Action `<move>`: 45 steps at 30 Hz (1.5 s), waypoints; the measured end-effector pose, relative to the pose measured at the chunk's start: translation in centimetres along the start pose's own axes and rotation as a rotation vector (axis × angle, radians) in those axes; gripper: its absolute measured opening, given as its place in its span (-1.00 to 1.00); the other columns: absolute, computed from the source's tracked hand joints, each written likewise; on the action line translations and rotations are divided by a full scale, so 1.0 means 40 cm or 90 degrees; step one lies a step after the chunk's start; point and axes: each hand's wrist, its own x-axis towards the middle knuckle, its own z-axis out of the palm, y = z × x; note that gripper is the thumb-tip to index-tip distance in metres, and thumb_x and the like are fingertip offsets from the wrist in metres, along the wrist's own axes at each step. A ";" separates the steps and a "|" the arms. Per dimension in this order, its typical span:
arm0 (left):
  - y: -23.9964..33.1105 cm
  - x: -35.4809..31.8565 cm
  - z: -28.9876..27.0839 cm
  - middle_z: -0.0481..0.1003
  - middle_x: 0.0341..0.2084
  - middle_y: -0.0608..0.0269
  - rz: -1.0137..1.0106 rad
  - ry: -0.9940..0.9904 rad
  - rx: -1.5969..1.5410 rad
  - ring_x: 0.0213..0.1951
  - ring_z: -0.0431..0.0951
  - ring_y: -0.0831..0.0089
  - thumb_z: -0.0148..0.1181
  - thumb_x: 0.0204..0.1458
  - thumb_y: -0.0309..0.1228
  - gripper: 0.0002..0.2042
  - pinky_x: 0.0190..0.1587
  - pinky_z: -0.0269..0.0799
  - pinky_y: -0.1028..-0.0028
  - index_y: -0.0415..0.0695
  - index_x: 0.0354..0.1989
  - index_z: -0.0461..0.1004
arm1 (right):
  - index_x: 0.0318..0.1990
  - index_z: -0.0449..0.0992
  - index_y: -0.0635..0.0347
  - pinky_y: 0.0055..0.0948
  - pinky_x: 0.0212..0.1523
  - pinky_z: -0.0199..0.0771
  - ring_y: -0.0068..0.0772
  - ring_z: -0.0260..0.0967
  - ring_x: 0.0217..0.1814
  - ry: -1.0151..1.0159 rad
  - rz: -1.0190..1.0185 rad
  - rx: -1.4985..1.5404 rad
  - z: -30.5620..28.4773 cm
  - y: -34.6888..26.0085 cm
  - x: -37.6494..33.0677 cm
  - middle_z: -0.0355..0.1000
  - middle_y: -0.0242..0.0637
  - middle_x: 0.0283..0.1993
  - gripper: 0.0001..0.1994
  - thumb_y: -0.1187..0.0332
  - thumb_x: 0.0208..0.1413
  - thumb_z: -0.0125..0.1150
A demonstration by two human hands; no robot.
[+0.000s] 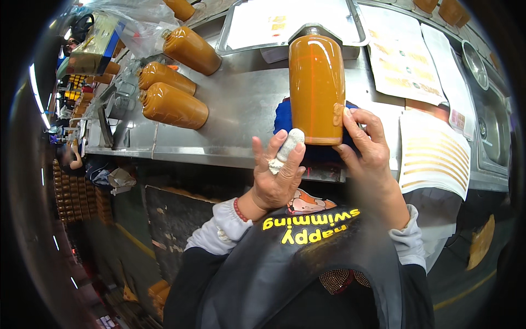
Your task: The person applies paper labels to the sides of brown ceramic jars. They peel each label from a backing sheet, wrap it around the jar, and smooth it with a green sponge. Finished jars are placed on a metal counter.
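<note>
A glossy amber-brown bottle lies in front of me with its neck pointing away and its base toward me. Under it shows a blue cloth at the table's near edge. My right hand grips the base's right side, thumb at the bottom rim and fingers along the wall, beside a small raised patch. Just left of the base is my left hand, palm up and fingers spread, holding nothing. One of its fingers wears a white fabric cover.
Several similar brown bottles lie to the left on the metal table. Beyond my bottle is a metal-rimmed tray with a white sheet. On the right are a sheet with brown strips, another printed sheet and a sink.
</note>
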 end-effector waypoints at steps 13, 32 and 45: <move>-0.008 0.138 0.035 0.54 0.10 0.40 0.241 0.023 0.102 0.28 0.40 0.37 0.32 0.04 -0.41 -0.65 0.55 -0.43 -0.02 0.20 0.04 0.63 | 0.21 0.49 0.33 -0.18 0.17 0.44 0.01 0.37 0.13 0.032 -0.022 -0.013 0.006 0.006 -0.001 0.40 -0.06 0.05 -0.36 0.62 -0.16 0.42; -0.024 0.166 0.040 0.26 0.33 -0.03 -0.158 0.044 -0.296 0.36 0.16 -0.05 0.23 0.15 -0.35 -0.32 0.46 -0.12 0.01 -0.30 0.41 0.12 | 0.28 0.41 0.34 -0.16 0.15 0.45 0.03 0.36 0.15 0.031 -0.051 -0.050 0.004 -0.020 0.020 0.37 -0.06 0.09 -0.27 0.51 -0.17 0.50; -0.045 0.087 0.007 0.53 -0.09 0.61 0.188 0.093 0.054 0.13 0.40 0.39 0.42 -0.03 -0.44 -0.69 0.52 -0.19 -0.02 0.25 -0.12 0.62 | 0.32 0.35 0.35 -0.15 0.18 0.41 0.04 0.32 0.18 0.007 -0.005 -0.059 0.003 -0.013 0.013 0.34 -0.03 0.13 -0.24 0.44 -0.12 0.50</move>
